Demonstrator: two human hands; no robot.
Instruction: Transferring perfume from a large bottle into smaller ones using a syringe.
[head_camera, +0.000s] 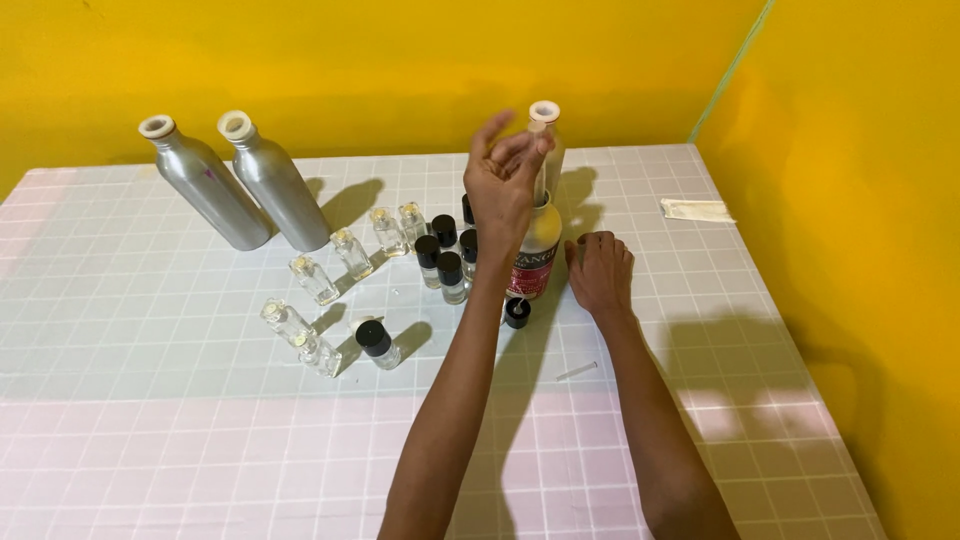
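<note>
Glass bottle (540, 245) upright, long axis vertical w/ neck up; left hand (503, 190) grip clamped on it, right hand (600, 270) flat, fingers together.

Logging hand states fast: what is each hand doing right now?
Left hand: raised, fingers pinched at the top of the tall labelled bottle; what it grips cannot be told.
Right hand: empty, resting on the table.

The setting is a small bottling workspace in a yellow-walled room corner. A grid-marked table (200, 420) carries two aluminium bottles (240, 185) near its far edge and rows of small glass vials (340, 260).
</note>
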